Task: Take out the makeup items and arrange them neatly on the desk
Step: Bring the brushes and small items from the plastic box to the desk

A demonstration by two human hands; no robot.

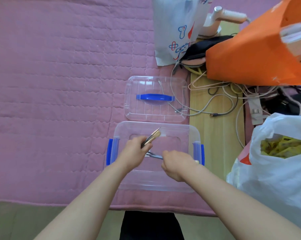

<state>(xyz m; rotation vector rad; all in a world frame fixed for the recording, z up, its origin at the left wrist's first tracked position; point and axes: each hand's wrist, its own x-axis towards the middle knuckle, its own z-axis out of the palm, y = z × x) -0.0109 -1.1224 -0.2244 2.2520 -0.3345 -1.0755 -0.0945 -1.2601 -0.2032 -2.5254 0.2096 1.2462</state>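
- Two hands work inside the clear plastic box, which sits near the right edge of the pink quilted bed cover, beside the wooden surface.
- Left hand has its grip curled round a bundle of slim makeup brushes or pencils; their tips stick up and away from the person, above the box's far wall.
- Right hand is curled, and its grip seems to pinch a thin blue-grey metal tool low in the box; the fingertips are hidden, so what it holds at that end I cannot tell.
- Handling, as a judgement: the brushes look light, stiff and narrow, easy to let slide out of a bundle, so they are best held round the middle of the handles, off the bristles.
- That metal tool looks hard, smooth and springy; it is probably best taken by its handle end.
- Box walls are see-through and glossy, with rounded corners and blue clasps on both short sides.
- Its lid, clear with a blue handle, lies flat on the bed just beyond the box.
- No makeup lies arranged on the surface yet.
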